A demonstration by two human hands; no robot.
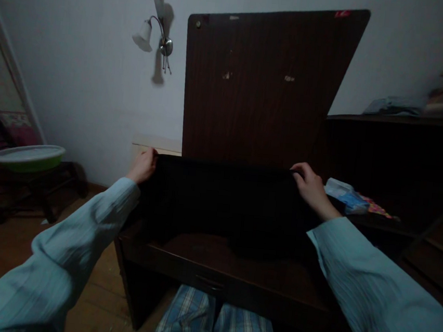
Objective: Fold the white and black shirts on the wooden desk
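Here, left hand [143, 166] and right hand [310, 187] pinch upper corners of black cloth [222, 197], stretched wide over dark counter [201, 248]; brown board [262, 86] stands upright behind.

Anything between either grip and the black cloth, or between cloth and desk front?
Nothing visible. Left grip and right grip each hold the black cloth directly at its top edge. No object shows between the cloth and the front of the desk; the desktop behind the cloth is hidden.

Cloth [222, 200] hides back edge of worktop [201, 247]; folds v. dark, can't tell. Shelf [402, 120] cut @ R edge, stuff [395, 106] atop blurred.
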